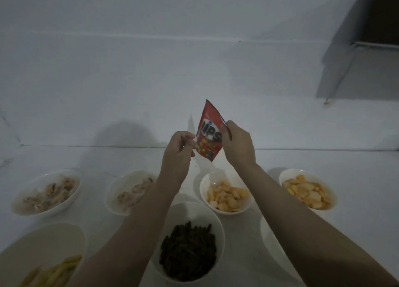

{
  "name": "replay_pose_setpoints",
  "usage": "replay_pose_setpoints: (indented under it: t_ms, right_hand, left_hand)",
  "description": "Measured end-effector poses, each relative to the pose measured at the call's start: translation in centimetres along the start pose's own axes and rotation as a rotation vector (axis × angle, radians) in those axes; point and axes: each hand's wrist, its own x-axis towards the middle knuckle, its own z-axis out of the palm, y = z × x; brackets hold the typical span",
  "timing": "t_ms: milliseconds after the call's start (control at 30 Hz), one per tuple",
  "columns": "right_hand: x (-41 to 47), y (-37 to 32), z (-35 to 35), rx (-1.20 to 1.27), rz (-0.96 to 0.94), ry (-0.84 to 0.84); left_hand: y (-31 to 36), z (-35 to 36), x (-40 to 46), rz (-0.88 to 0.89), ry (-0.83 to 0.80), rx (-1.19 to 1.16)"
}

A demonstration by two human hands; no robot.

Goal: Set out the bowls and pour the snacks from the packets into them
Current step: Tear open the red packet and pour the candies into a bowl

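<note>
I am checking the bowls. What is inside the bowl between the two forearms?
The bowl holds dark brown stick-shaped snacks. The left forearm covers its left rim, so that part cannot be seen.

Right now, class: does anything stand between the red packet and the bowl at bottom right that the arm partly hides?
Yes. Both hands hold the red snack packet up above the table. The right forearm crosses over the white bowl at bottom right, hiding much of it; its contents cannot be seen. Nothing else visible blocks the way.

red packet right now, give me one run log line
red packet held up over table | left hand pinches edge | right hand grips side | six bowls filled
</note>
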Motion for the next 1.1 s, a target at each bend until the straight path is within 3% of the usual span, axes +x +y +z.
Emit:
replay_pose_setpoints:
  t_ms: [267,400,567,767,900,1100]
  right_hand:
    - [-8.2,0.2,-11.4,0.021,-0.184,0.135]
    - [-11.7,2.4,-18.8,0.086,-0.201,0.186]
    - [-16.3,7.9,-26.3,0.041,-0.085,0.165]
    - [-23.2,15.6,-32.9,-0.122,0.045,0.160]
    - [-25.9,18.8,-34.3,-0.192,0.114,0.108]
    - [-29.1,21.6,-34.8,-0.075,0.244,-0.065]
  left_hand:
    - [5.1,8.7,-4.2,0.120,-0.178,-0.082]
    - [8.3,14.5,-8.5,0.067,-0.349,-0.198]
    - [10.6,21.9,-14.0,0.076,-0.543,-0.247]
    - [10.1,30.3,-19.6,-0.108,-0.888,-0.142]
    - [9.1,34.4,-22.4,-0.182,-0.916,-0.109]
    - [6.7,37.5,-24.8,-0.161,-0.947,0.037]
